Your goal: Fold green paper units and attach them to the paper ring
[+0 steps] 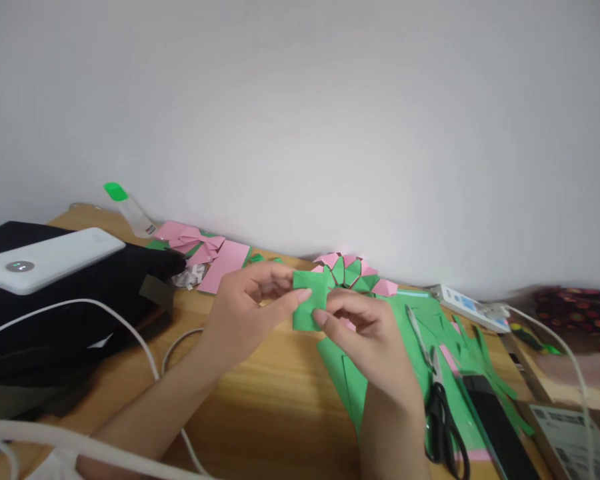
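Note:
A small green paper rectangle [305, 317] is held upright above the wooden table, with a fold line across its top. My left hand [260, 300] pinches its left side, thumb on the face toward me. My right hand [363, 327] grips its lower right edge between thumb and fingers. Behind it, a ring of folded pink and green paper pieces [353, 272] lies by the wall. Green paper sheets [347, 380] are spread under and beyond my right forearm.
Black-handled scissors [443, 423] and a dark phone [497, 427] lie at the right, near a white power strip [470, 308]. A white power bank [55, 260] rests on a black bag [125, 287] at the left. White cables cross the left foreground. Another person's blurred arm [580, 369] shows far right.

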Action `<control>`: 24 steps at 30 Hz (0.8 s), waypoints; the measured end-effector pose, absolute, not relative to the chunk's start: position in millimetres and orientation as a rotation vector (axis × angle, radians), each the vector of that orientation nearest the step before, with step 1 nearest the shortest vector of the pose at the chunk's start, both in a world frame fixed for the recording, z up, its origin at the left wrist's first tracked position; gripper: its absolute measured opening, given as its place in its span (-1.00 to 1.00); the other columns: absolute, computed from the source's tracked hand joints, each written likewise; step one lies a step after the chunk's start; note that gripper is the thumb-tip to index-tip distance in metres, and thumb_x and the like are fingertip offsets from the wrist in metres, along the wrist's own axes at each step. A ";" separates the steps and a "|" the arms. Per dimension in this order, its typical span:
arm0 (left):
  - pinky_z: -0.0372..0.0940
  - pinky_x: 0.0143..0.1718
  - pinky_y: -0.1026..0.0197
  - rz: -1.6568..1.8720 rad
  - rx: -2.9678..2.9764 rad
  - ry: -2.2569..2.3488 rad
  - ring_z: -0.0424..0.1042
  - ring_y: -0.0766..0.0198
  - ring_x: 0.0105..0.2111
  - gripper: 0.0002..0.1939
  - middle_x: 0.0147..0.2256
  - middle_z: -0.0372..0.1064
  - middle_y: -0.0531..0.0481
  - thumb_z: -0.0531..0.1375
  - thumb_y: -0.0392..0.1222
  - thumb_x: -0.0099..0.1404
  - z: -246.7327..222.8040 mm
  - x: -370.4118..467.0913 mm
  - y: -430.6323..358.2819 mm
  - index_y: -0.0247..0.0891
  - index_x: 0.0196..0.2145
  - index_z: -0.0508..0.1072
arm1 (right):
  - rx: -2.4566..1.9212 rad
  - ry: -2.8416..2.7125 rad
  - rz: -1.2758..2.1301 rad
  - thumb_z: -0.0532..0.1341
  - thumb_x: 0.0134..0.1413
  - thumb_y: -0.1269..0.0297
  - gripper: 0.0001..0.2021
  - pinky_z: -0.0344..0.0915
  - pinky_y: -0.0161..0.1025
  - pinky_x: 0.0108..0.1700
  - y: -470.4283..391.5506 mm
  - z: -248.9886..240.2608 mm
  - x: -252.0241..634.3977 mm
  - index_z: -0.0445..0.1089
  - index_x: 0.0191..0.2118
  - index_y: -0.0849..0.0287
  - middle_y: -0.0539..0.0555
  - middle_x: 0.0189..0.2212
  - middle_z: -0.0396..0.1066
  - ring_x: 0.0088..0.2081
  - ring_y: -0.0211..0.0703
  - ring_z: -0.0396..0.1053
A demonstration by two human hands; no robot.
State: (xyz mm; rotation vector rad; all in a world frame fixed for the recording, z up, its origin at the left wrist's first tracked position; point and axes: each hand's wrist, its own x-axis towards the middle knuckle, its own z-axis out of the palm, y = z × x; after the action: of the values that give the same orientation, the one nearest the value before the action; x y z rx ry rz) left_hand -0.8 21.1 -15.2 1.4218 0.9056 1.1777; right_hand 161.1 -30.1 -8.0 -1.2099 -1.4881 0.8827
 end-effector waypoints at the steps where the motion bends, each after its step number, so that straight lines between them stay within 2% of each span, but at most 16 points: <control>1: 0.37 -0.46 0.36 1.169 1.422 0.887 0.48 0.34 -0.47 -0.93 -0.47 0.53 0.06 0.33 -0.25 0.11 -15.6 -1.6 21.6 -0.26 -0.40 0.52 | -1.204 -1.476 0.894 0.26 0.10 0.34 -0.79 0.13 -0.32 -0.49 -30.1 -8.1 160.8 0.38 -0.54 0.16 -0.08 -0.62 0.24 -0.54 -0.33 0.17; 5: 0.41 -0.42 0.36 1.066 1.633 0.837 0.54 0.31 -0.43 -0.97 -0.43 0.58 0.07 0.29 -0.27 0.21 -14.7 -4.9 19.4 -0.21 -0.38 0.57 | -1.230 -1.450 0.817 0.26 0.14 0.32 -0.84 0.17 -0.31 -0.45 -29.5 -9.8 159.6 0.44 -0.47 0.12 -0.07 -0.57 0.29 -0.49 -0.30 0.21; 7: 0.44 -0.35 0.33 1.187 1.854 0.891 0.56 0.29 -0.39 -0.89 -0.38 0.60 0.07 0.24 -0.32 0.26 -14.5 -5.7 16.5 -0.19 -0.36 0.58 | -1.301 -1.438 0.652 0.28 0.12 0.34 -0.97 0.26 -0.30 -0.36 -29.5 -11.0 158.3 0.47 -0.34 0.09 -0.03 -0.42 0.40 -0.41 -0.27 0.30; 9: 0.46 -0.19 0.28 1.434 2.109 0.943 0.58 0.26 -0.28 -0.80 -0.27 0.61 0.02 0.19 -0.41 0.28 -14.8 -6.3 13.8 -0.19 -0.29 0.58 | -1.352 -1.404 0.506 0.29 0.08 0.38 -0.83 0.33 -0.27 -0.27 -30.7 -11.8 156.9 0.45 -0.17 0.04 0.01 -0.26 0.45 -0.31 -0.23 0.37; 11: 0.44 -0.06 0.19 1.625 2.333 0.924 0.57 0.21 -0.15 -0.74 -0.16 0.59 -0.04 0.16 -0.49 0.27 -15.1 -7.3 12.0 -0.20 -0.24 0.57 | -1.310 -1.412 0.443 0.27 0.07 0.45 -0.67 0.36 -0.26 -0.23 -33.5 -12.1 156.0 0.42 -0.05 -0.01 0.01 -0.20 0.45 -0.24 -0.21 0.39; 14: 0.43 0.00 0.09 1.701 2.496 0.833 0.51 0.16 -0.03 -0.73 -0.12 0.56 -0.06 0.17 -0.51 0.27 -14.5 -8.7 11.3 -0.19 -0.24 0.54 | -1.132 -1.521 0.371 0.21 0.05 0.57 -0.56 0.36 -0.24 -0.23 -39.1 -11.5 156.4 0.44 -0.01 -0.07 -0.02 -0.26 0.47 -0.25 -0.19 0.40; 17: 0.42 0.02 0.08 1.715 2.504 0.732 0.48 0.18 0.01 -0.73 -0.07 0.53 -0.05 0.18 -0.52 0.27 -14.4 -8.3 11.5 -0.18 -0.21 0.53 | -0.949 -1.636 0.283 0.19 0.02 0.64 -0.54 0.35 -0.22 -0.32 -42.5 -10.9 157.7 0.48 -0.04 -0.05 -0.02 -0.34 0.49 -0.31 -0.17 0.41; 20: 0.43 -0.01 0.13 1.750 2.245 0.832 0.50 0.21 -0.05 -0.74 -0.04 0.52 -0.03 0.21 -0.45 0.29 -14.5 -6.8 11.4 -0.17 -0.13 0.51 | -0.899 -1.618 0.232 0.21 -0.01 0.65 -0.55 0.37 -0.21 -0.34 -42.7 -11.1 158.4 0.51 -0.08 -0.02 -0.02 -0.37 0.50 -0.32 -0.16 0.43; 22: 0.48 -0.20 0.22 1.623 1.897 0.853 0.56 0.26 -0.24 -0.82 -0.22 0.58 0.00 0.19 -0.35 0.33 -13.1 -7.0 11.5 -0.19 -0.15 0.52 | -0.889 -1.602 0.229 0.22 -0.02 0.67 -0.56 0.38 -0.22 -0.34 -41.9 -11.2 158.8 0.52 -0.10 0.00 -0.01 -0.37 0.51 -0.32 -0.17 0.45; 23: 0.48 -0.33 0.26 1.479 1.726 0.789 0.56 0.28 -0.36 -0.87 -0.35 0.58 0.02 0.17 -0.29 0.36 -11.8 -7.6 11.5 -0.21 -0.23 0.53 | -0.871 -1.620 0.239 0.23 -0.02 0.67 -0.56 0.38 -0.23 -0.36 -41.3 -11.1 159.1 0.52 -0.10 0.01 -0.01 -0.37 0.52 -0.32 -0.17 0.45; 24: 0.46 -0.44 0.29 1.319 1.575 0.706 0.53 0.30 -0.47 -0.84 -0.48 0.54 0.05 0.16 -0.23 0.37 -10.1 -8.3 11.4 -0.23 -0.33 0.53 | -0.850 -1.648 0.251 0.23 -0.02 0.67 -0.57 0.38 -0.23 -0.37 -40.8 -10.9 159.3 0.52 -0.10 0.03 0.00 -0.37 0.52 -0.33 -0.17 0.46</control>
State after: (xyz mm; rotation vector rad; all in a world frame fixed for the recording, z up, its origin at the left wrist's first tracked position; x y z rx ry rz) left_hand -8.3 11.4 -10.1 1.5746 0.7061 1.3186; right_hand 159.3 -40.8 -10.9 -0.8501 -1.6480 0.2511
